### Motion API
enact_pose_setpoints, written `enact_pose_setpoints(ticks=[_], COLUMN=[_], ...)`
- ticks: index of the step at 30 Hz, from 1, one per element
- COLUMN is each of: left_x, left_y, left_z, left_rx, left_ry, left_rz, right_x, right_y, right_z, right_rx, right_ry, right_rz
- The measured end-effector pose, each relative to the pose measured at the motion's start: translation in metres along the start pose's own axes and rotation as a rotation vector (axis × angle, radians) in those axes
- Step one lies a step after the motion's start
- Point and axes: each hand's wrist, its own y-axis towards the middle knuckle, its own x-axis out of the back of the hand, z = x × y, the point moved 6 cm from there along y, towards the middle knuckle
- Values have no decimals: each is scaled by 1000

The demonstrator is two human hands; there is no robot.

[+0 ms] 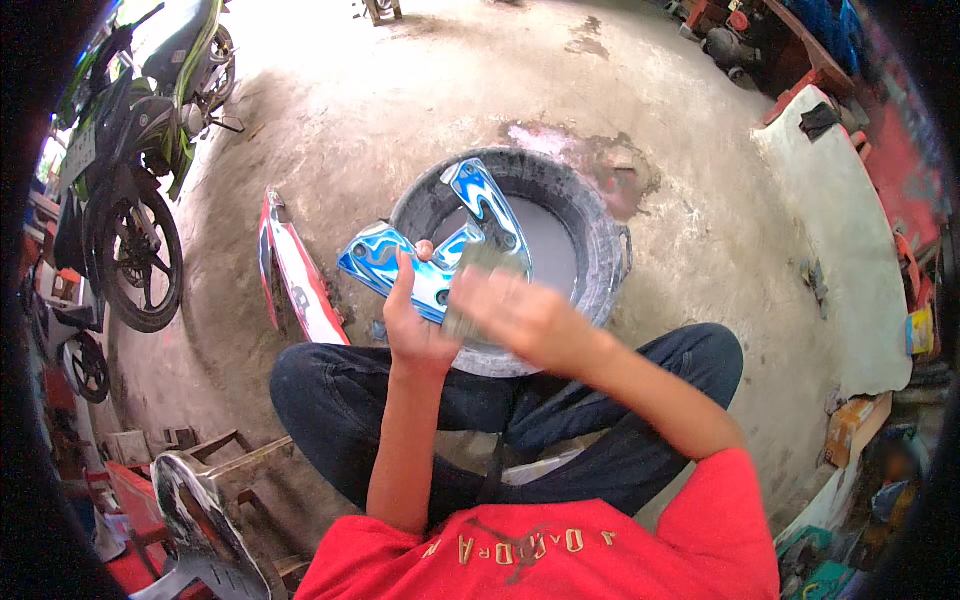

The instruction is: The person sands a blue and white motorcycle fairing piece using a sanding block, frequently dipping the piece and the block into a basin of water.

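A glossy blue-and-white swirled panel (375, 245), angular with small holes, is tilted over a round black tub (600, 225). My left hand (415, 325) grips its lower edge, with the thumb up along the panel and a fingertip showing over its edge. Against the panel's right part, my right hand (530, 320) is closed around a greyish-green sheet or pad (485, 265). Motion smears that hand's fingers and the pad, so its exact kind is unclear. Cloudy grey water (550, 240) lies in the tub, partly behind the panel.
Red-and-white panels (300, 270) lie on the concrete floor (380, 90) left of the tub. A motorcycle (140, 210) stands at far left. A black curved vehicle part (200, 510) is at lower left. A cardboard box (857, 430) sits at right, beside a pale board (840, 250).
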Motion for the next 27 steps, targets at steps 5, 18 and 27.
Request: enact_pose_setpoints(ticks=[5, 18, 27], left_x=[-9, -3, -8], left_y=[-4, -4, -4], left_z=[-2, -2, -3], left_rx=[-30, -10, 99], left_ry=[46, -8, 105], left_rz=[-114, 108, 100], right_x=[0, 0, 4], right_y=[-1, -1, -4], right_z=[-17, 1, 9], right_rx=[-115, -38, 50], right_ry=[-89, 99, 59], right_rz=[-4, 67, 85])
